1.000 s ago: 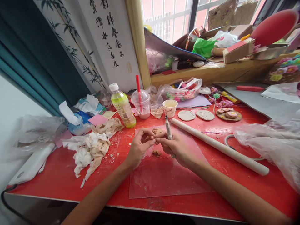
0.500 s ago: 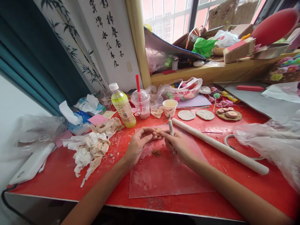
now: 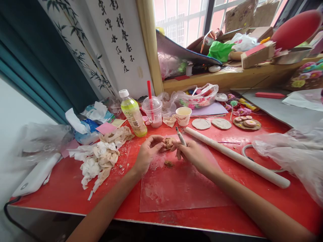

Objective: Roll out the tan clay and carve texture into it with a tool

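Observation:
My left hand point(image 3: 146, 154) pinches a small lump of brown clay point(image 3: 168, 142) between thumb and fingers, above a clear plastic sheet point(image 3: 181, 195). Gripped in my right hand point(image 3: 193, 154) is a pale, clay-smeared pen-like tool point(image 3: 181, 137) with a dark tip, which points up and away from the clay. The right fingertips touch the lump's right side. Below the hands, a little heap of brown clay crumbs point(image 3: 169, 164) lies on the sheet.
A long pale rolling pin point(image 3: 237, 156) lies slanting at the right. Behind stand a paper cup point(image 3: 183, 116), a plastic cup with a red straw point(image 3: 152, 112) and a drink bottle point(image 3: 133, 116). Flat clay discs point(image 3: 201, 123) sit beyond the pin; crumpled tissues point(image 3: 101, 158) lie left.
The tool in my right hand has tilted from near upright to lean left. The right fingers have drawn back a little, showing more of the clay. My left hand keeps its hold.

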A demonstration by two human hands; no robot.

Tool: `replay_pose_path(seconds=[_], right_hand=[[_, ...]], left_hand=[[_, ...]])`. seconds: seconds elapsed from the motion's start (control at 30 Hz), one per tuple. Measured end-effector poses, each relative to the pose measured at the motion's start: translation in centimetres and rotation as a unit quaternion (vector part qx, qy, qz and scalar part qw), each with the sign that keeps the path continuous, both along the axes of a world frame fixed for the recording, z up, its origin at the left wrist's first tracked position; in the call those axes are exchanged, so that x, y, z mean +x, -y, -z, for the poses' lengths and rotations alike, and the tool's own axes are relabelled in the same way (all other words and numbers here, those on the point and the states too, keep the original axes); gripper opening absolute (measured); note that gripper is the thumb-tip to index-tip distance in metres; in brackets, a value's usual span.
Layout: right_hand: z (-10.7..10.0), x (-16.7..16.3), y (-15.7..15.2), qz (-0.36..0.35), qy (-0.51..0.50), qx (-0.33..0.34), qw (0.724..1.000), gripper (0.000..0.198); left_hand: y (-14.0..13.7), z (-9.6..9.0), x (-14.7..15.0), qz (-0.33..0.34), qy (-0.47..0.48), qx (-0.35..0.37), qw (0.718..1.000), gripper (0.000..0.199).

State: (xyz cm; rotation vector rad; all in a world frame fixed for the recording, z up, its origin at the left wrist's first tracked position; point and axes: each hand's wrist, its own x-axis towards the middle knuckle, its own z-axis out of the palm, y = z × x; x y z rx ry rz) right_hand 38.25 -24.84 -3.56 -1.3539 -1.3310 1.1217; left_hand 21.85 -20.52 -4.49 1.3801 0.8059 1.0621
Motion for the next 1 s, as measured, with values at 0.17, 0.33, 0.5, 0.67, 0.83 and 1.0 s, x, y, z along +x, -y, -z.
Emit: replay_pose_path(seconds=[0.17,0.33,0.5,0.67,0.83,1.0], right_hand=[[-0.5,-0.4,0.4,-0.058,-0.043,0.041,0.997,0.019],[0.1,-0.7,0.4,-0.078,-0.095,0.029,0.992,0.018],[0.0,-0.8,0.7,-0.056,-0.101,0.05,0.992,0.018],[-0.3,-0.9,0.8,-0.068,-0.124,0.067,0.988,0.013],[-0.3,-1.0,0.9,-0.064,-0.134,0.046,0.988,0.015],[-0.4,-1.0,0.9,-0.063,-0.124,0.025,0.99,0.018]], left_hand=[[0.3,0.0,0.2,0.035,-0.037,0.019,0.999,0.022],[0.5,0.0,0.3,0.035,-0.064,0.03,0.997,0.025],[0.8,-0.1,0.3,0.091,-0.039,-0.038,0.994,0.025],[1.1,-0.1,0.4,0.116,0.006,-0.101,0.988,0.027],[1.0,0.0,0.3,0.132,0.015,-0.111,0.985,0.027],[0.9,0.1,0.2,0.138,0.003,-0.108,0.985,0.026]])
